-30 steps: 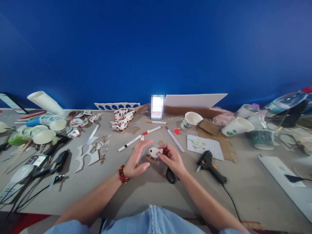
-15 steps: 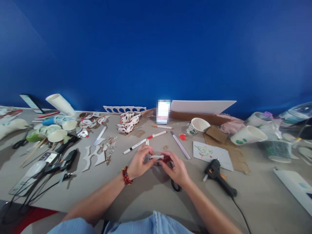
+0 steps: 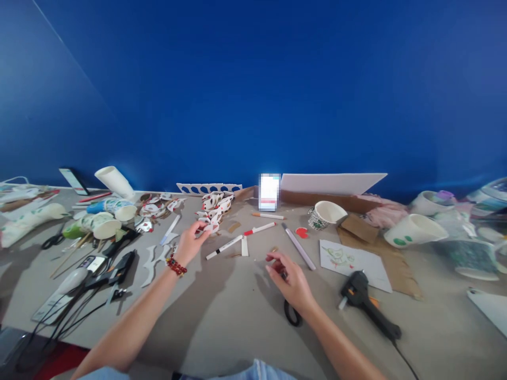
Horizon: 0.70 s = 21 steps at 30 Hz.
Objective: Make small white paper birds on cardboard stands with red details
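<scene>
My left hand (image 3: 190,244) reaches to the near end of a row of white cut-out figures (image 3: 218,203) with red marks. Its fingers pinch a small white cut-out (image 3: 213,227) there. Over the table to the right, my right hand (image 3: 291,279) hovers with loosely bent fingers apart and nothing visibly gripped. Black-handled scissors (image 3: 293,315) lie partly hidden below that hand. Between the hands are a black-and-white marker (image 3: 224,247), a red-and-white marker (image 3: 260,228) and a small white strip (image 3: 244,246).
A black glue gun (image 3: 368,303) lies to the right beside a drawing on paper (image 3: 352,264) and a flat piece of cardboard (image 3: 400,269). Farther back stands a patterned paper cup (image 3: 328,215). Another glue gun (image 3: 114,270), cables and painted cups (image 3: 106,228) crowd the left.
My left hand has moved left and away from me, carrying the white piece to the row of cut-outs. The right hand has let go of it and loosened. The view has shifted slightly.
</scene>
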Motion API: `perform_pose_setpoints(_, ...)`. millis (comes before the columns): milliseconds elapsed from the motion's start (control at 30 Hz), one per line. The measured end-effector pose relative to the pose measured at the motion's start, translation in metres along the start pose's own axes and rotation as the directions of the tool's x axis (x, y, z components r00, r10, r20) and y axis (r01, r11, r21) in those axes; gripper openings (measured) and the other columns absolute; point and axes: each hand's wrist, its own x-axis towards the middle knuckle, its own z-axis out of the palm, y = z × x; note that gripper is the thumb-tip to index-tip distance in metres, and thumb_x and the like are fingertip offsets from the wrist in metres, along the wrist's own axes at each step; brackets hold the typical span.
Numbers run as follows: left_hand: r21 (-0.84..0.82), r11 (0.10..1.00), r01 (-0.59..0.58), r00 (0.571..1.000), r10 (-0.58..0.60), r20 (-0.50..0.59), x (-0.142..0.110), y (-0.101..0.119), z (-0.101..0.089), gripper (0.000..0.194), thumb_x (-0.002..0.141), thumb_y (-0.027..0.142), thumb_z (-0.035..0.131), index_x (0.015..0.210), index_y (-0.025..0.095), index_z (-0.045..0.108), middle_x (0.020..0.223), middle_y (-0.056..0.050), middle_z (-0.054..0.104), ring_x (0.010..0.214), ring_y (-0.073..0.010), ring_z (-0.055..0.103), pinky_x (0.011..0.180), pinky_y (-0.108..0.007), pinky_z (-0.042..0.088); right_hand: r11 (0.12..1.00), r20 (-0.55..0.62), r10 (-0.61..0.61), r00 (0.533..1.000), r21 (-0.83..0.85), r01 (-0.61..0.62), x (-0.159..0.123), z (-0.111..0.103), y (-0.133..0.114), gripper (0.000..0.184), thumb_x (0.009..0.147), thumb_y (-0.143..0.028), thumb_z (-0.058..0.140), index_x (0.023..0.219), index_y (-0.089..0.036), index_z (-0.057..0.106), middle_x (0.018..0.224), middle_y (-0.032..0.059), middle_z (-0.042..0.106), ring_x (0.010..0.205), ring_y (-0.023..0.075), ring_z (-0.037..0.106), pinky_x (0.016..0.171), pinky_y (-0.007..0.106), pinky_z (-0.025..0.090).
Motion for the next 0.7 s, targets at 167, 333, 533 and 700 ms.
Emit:
perform_pose_setpoints(167,0.063,0.994,-0.091,0.995,0.093,-0.033,0.018,0.006,0.001,0.020,0.089,0.035,0.053,0.099,0.022,0.063,0.102,-0.005,0.070,0.091,-0.0211,0.063,0.085,-0.032,0.048,0.999,0.022,-0.004,1.000,-0.033,0.005,0.000,0.002,0.003,0.022,0.090,-0.031,0.055,0.110,-0.024,0.060,0.093,0.0062,0.067,0.071,0.0185,0.061,0.063,0.030,0.050)
perform_pose_setpoints(333,0.157,0.972,-0.174,0.983,0.180,-0.025,0.061,0.033,0.016,0.017,0.088,0.031,0.054,0.094,0.022,0.067,0.097,-0.006,0.070,0.094,-0.0233,0.061,0.086,-0.033,0.045,0.995,0.050,-0.014,0.999,-0.098,0.018,0.003,0.000,0.002,0.019,0.090,-0.031,0.053,0.106,-0.023,0.060,0.088,0.0048,0.067,0.072,0.0191,0.062,0.065,0.030,0.049)
perform_pose_setpoints(533,0.256,0.938,-0.234,0.972,0.220,0.081,0.111,0.055,0.052,0.023,0.087,0.038,0.057,0.080,0.021,0.071,0.092,-0.006,0.070,0.087,-0.0221,0.060,0.079,-0.032,0.041,0.990,0.041,-0.056,0.998,-0.128,0.061,0.004,-0.002,0.000,0.018,0.090,-0.030,0.052,0.103,-0.022,0.062,0.086,0.0050,0.065,0.071,0.0186,0.061,0.065,0.029,0.049)
perform_pose_setpoints(700,0.324,0.915,-0.239,0.970,0.209,0.126,0.131,0.051,0.070,0.028,0.087,0.041,0.058,0.073,0.021,0.072,0.082,-0.008,0.070,0.089,-0.0260,0.056,0.078,-0.036,0.037,0.983,0.047,-0.061,0.997,-0.173,0.068,0.004,-0.003,0.000,0.018,0.090,-0.027,0.051,0.103,-0.021,0.062,0.089,0.0068,0.065,0.073,0.0195,0.062,0.067,0.031,0.049)
